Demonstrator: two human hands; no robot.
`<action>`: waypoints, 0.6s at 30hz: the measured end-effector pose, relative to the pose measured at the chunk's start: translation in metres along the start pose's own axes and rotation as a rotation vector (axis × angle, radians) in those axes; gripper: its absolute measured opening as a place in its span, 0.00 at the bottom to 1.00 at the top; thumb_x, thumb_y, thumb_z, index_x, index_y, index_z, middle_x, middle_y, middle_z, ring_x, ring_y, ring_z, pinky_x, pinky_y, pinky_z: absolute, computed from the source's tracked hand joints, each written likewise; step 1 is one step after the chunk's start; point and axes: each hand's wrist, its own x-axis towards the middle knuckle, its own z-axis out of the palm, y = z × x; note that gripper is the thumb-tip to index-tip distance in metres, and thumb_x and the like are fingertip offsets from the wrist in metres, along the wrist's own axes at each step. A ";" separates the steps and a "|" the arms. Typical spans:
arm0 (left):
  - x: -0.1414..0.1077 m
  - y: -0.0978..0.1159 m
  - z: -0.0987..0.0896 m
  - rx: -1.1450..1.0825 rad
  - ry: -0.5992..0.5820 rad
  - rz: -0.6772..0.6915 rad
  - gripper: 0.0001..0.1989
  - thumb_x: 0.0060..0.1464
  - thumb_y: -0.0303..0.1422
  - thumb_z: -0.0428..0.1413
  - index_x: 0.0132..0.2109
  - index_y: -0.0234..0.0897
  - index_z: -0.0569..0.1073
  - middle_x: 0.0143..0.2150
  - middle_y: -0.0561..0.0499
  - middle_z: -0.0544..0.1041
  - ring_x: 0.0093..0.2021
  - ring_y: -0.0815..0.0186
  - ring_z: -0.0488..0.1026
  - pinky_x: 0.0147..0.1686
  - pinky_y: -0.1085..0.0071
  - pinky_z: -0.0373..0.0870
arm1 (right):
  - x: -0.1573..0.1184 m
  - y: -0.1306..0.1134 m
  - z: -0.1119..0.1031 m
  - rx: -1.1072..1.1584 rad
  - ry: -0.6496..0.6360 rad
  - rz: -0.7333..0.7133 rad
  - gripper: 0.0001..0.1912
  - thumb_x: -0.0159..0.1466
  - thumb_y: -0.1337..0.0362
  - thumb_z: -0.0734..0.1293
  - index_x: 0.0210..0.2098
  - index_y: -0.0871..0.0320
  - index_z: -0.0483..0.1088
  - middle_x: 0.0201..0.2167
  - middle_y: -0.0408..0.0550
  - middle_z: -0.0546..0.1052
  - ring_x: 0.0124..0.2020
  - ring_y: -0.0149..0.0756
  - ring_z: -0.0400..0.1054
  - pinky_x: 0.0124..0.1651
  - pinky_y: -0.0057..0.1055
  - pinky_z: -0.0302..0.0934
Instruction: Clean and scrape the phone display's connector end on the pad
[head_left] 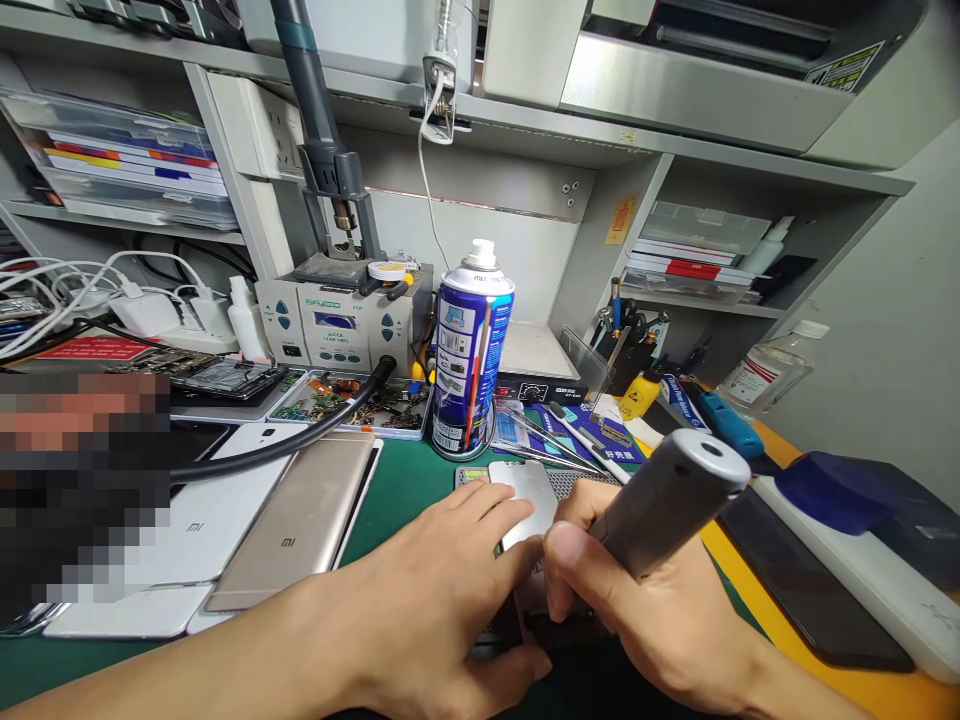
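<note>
My right hand (637, 610) is closed round a grey, pen-shaped electric screwdriver (667, 500), its rounded end pointing up toward me. The tip is hidden behind my fingers. Just to the left, my left hand (442, 580) lies with fingers apart over a dark, flat device (499, 625), mostly covered by both hands, so I cannot tell its exact kind. Beyond my left fingertips is a silver metal plate (529, 490). Under it shows a grey perforated holder (472, 477).
A blue spray can (472, 350) stands behind the hands. Tweezers (555, 440) and a brush (589, 440) lie to its right. A gold phone back (296, 520) and white ones lie left, crossed by a black hose (300, 440). A soldering station (337, 325) stands behind.
</note>
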 end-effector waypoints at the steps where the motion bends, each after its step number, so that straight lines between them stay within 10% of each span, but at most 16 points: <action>1: 0.000 0.000 0.000 0.000 -0.003 -0.001 0.16 0.56 0.39 0.65 0.48 0.42 0.70 0.50 0.47 0.68 0.51 0.51 0.67 0.54 0.53 0.68 | 0.000 0.000 0.000 0.001 0.002 -0.003 0.30 0.73 0.40 0.66 0.25 0.55 0.67 0.19 0.39 0.68 0.20 0.29 0.58 0.23 0.27 0.58; 18: 0.000 0.001 0.001 0.017 -0.017 -0.012 0.18 0.57 0.39 0.65 0.51 0.41 0.71 0.51 0.45 0.68 0.51 0.50 0.67 0.54 0.51 0.68 | 0.002 0.000 -0.001 -0.032 -0.003 -0.049 0.30 0.75 0.40 0.64 0.26 0.56 0.67 0.20 0.39 0.66 0.20 0.28 0.58 0.21 0.27 0.53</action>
